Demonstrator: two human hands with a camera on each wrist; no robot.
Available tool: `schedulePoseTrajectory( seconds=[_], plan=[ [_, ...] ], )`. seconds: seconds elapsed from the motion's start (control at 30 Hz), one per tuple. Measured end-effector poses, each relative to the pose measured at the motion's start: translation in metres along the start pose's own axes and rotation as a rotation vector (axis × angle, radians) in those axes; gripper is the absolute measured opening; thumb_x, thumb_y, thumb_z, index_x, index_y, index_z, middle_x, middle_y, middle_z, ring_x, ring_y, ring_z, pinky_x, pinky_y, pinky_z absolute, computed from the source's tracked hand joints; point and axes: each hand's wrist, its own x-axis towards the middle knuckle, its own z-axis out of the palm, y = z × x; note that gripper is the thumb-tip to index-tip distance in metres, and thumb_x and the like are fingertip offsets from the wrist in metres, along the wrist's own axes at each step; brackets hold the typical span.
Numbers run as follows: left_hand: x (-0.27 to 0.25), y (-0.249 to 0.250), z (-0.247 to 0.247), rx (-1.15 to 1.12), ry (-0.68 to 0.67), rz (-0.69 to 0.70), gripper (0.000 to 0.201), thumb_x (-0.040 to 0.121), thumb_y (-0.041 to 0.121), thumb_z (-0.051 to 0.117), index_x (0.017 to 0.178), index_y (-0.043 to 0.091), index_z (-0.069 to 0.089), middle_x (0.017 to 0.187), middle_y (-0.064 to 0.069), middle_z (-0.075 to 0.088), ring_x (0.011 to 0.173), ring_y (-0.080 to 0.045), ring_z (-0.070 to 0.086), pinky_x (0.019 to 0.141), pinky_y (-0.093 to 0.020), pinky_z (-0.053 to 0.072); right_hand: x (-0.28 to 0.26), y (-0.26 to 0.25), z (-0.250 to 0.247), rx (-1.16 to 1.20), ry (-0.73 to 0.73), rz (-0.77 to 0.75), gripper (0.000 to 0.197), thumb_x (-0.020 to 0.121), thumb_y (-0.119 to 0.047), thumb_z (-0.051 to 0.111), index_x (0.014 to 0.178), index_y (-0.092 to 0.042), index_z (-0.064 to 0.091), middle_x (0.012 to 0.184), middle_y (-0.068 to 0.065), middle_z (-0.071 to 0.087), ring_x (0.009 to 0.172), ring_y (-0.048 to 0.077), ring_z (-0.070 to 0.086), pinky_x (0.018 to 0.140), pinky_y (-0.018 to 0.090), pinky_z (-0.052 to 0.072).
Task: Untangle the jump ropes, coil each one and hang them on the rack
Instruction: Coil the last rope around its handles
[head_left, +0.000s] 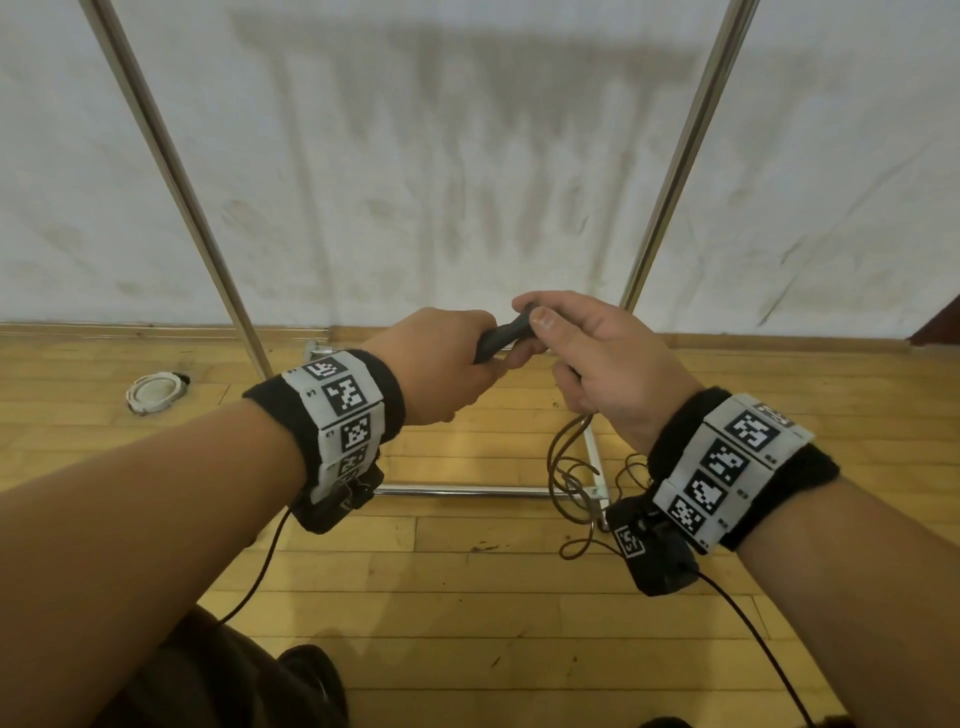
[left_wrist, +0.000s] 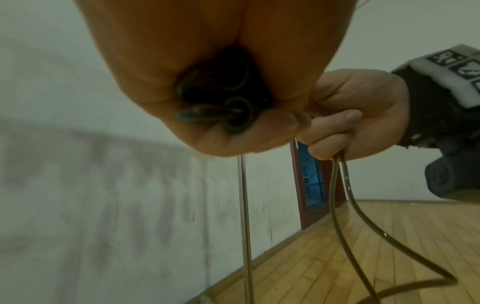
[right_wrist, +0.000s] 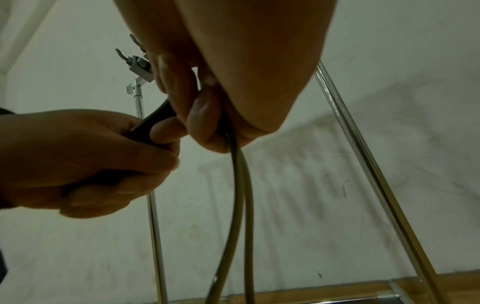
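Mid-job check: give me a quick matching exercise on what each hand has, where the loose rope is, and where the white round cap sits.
Things:
1. left hand
2. right hand
3. loose rope
4. white round cap

Places or states:
A. lies on the wooden floor left of the rack, untouched
B. grips the dark handle
C. holds two strands that hang down from it
D. dangles in loops over the rack's base bar

Pairs: 1-B, 2-C, 3-D, 4-A
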Motion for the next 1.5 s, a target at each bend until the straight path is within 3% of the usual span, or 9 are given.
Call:
schedulePoseTrajectory(
  seconds=[0.2,0.3,0.57,0.77,0.9,1.0,1.17,1.33,1.5],
  plan=[
    [0.003,-0.006,-0.001,0.135,0.14,0.055,0.016,0.108,0.038,0.053,0.099,0.029,0.043,0.077,0.003,0.059,0.065,-0.017,0.057,0.054,-0.032,0.037,0.003,0.006,-0.007,-0.14,0.006,0.027,0.025,0.107,-0.024,0.051,0.131,-0.022,0.059,0.079,0.002,0.074,0.047,0.015,0.048,0.046,0.028,0.038],
    [0.007,-0.007,0.0,0.308,0.205,0.013,0.012,0.109,0.028,0.05,0.105,0.025,0.039,0.073,0.0,0.058,0.059,-0.021,0.057,0.049,-0.03,0.035,0.001,0.006,-0.009,-0.421,-0.035,0.071,0.017,0.107,-0.032,0.05,0.114,-0.027,0.064,0.066,-0.003,0.067,0.053,0.01,0.06,0.054,0.027,0.048],
    [0.005,-0.008,0.016,0.672,0.005,0.052,0.035,0.099,0.006,0.053,0.124,0.028,0.043,0.071,0.004,0.051,0.051,-0.014,0.048,0.042,-0.027,0.026,-0.005,-0.021,-0.014,-1.058,-0.179,-0.03,0.021,0.106,-0.035,0.047,0.101,-0.026,0.066,0.08,-0.009,0.06,0.072,0.009,0.056,0.059,0.027,0.04],
    [-0.001,-0.004,0.023,0.694,-0.13,0.296,0.043,0.104,0.015,0.058,0.111,0.04,0.023,0.081,0.007,0.054,0.058,-0.012,0.052,0.047,-0.027,0.033,0.001,-0.023,-0.033,-0.76,-0.085,-0.062,0.014,0.101,-0.034,0.06,0.096,-0.032,0.073,0.074,-0.005,0.07,0.064,0.009,0.064,0.06,0.027,0.054],
    [-0.009,0.006,0.019,0.498,-0.039,0.405,0.02,0.11,0.035,0.043,0.106,0.042,0.024,0.084,0.01,0.054,0.059,-0.01,0.046,0.048,-0.026,0.025,0.006,-0.007,-0.038,-0.368,-0.065,0.037,0.017,0.102,-0.019,0.06,0.097,-0.012,0.074,0.065,0.004,0.057,0.055,0.015,0.054,0.054,0.027,0.052],
    [-0.012,0.009,0.01,0.271,0.072,0.379,0.016,0.107,0.043,0.045,0.107,0.046,0.029,0.077,0.017,0.052,0.059,-0.003,0.043,0.051,-0.022,0.024,0.008,0.007,-0.029,-0.077,-0.065,0.152,0.023,0.106,-0.014,0.051,0.105,0.005,0.064,0.068,0.011,0.049,0.052,0.018,0.043,0.048,0.025,0.046],
    [-0.002,0.003,0.001,0.094,0.138,0.225,0.018,0.109,0.037,0.053,0.108,0.041,0.036,0.072,0.012,0.053,0.061,-0.003,0.05,0.052,-0.023,0.029,0.008,0.02,-0.001,0.114,-0.023,0.258,0.028,0.111,-0.027,0.04,0.102,-0.007,0.058,0.063,0.001,0.04,0.049,0.014,0.03,0.047,0.03,0.029],
    [0.011,-0.009,-0.002,0.22,0.102,0.056,0.01,0.11,0.027,0.051,0.119,0.028,0.047,0.078,0.006,0.055,0.064,-0.012,0.054,0.052,-0.028,0.033,0.005,0.013,-0.003,-0.636,-0.084,0.021,0.032,0.108,-0.037,0.042,0.102,-0.017,0.066,0.072,0.0,0.059,0.061,0.017,0.053,0.056,0.034,0.039],
    [0.01,-0.004,0.01,0.479,-0.022,0.028,0.028,0.107,0.014,0.051,0.129,0.031,0.047,0.079,0.006,0.055,0.062,-0.013,0.053,0.049,-0.028,0.031,0.003,-0.006,-0.008,-1.219,-0.216,-0.156,0.024,0.106,-0.037,0.043,0.103,-0.026,0.064,0.08,-0.009,0.059,0.071,0.009,0.054,0.061,0.029,0.042]
  ],
)
